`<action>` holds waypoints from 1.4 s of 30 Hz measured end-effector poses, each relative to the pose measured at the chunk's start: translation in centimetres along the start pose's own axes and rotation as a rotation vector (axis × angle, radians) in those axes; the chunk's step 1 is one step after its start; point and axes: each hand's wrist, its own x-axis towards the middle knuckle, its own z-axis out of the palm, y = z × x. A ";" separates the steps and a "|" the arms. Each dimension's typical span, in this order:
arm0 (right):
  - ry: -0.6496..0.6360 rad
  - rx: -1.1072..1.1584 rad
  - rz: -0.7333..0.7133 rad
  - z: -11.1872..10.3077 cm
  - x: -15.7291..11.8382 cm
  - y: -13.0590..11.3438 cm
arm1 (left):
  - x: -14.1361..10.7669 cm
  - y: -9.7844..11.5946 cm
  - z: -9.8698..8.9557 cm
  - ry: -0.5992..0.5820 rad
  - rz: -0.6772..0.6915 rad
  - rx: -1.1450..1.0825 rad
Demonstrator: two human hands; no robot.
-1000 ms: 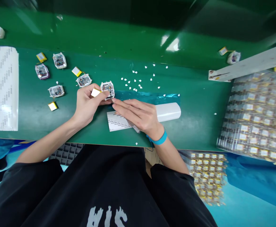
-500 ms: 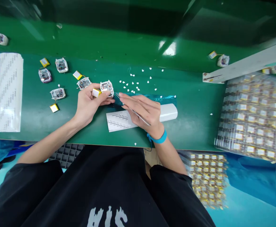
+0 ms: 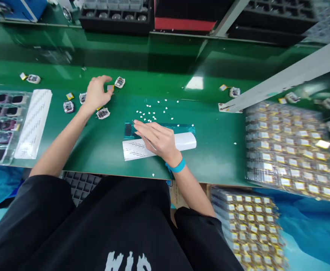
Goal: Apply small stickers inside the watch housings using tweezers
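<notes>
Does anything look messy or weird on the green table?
Yes, a bit messy: small white pieces lie scattered loosely past the right hand, and one stray piece sits alone by the front edge of the table. The printed white sheet looks curled at one end. I can't see clear damage.

A blue box [image 3: 22, 8] and black tray [image 3: 115, 28] share a shelf [image 3: 56, 18].

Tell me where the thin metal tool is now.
In the head view, just left of centre, the thin metal tool is held in the right hand, over the printed white sheet.
</notes>
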 end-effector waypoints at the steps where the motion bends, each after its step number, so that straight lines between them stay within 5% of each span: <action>1: -0.029 0.001 0.025 0.0 -0.1 0.1 | -0.3 0.1 -1.1 -0.008 0.027 0.044; 5: 0.008 -0.043 0.013 -0.2 0.1 0.2 | -5.2 0.2 -5.2 -0.114 0.056 0.422; 9: 0.101 -0.093 -0.058 -0.3 0.5 -0.3 | -8.9 -1.0 -6.0 -0.303 0.148 0.603; 16: 0.011 -0.104 -0.043 -0.3 0.4 -0.4 | -8.9 -2.8 -4.3 -0.247 0.168 0.230; 20: 0.065 -0.055 -0.027 0.1 0.0 0.0 | -8.5 -2.5 -4.4 -0.252 0.142 -0.084; 23: 0.138 0.088 -0.007 0.4 -0.1 0.1 | -7.2 -1.7 -4.8 -0.128 0.174 -0.249; 26: 0.212 0.252 0.045 0.6 0.0 0.0 | -5.7 -0.3 -4.4 -0.008 0.169 -0.640; 29: 0.239 0.368 0.185 0.4 0.3 -0.4 | -6.1 1.8 -2.7 -0.145 0.022 -0.924; 32: 0.234 0.372 0.342 0.3 0.4 -0.6 | -8.6 4.0 -0.3 -0.321 -0.025 -0.894; 35: 0.199 0.267 0.433 0.4 0.2 -0.8 | -11.8 5.5 1.5 -0.368 -0.017 -0.847; 42: 0.150 0.231 0.303 1.2 0.0 -0.9 | -14.5 6.3 2.4 -0.359 0.077 -0.856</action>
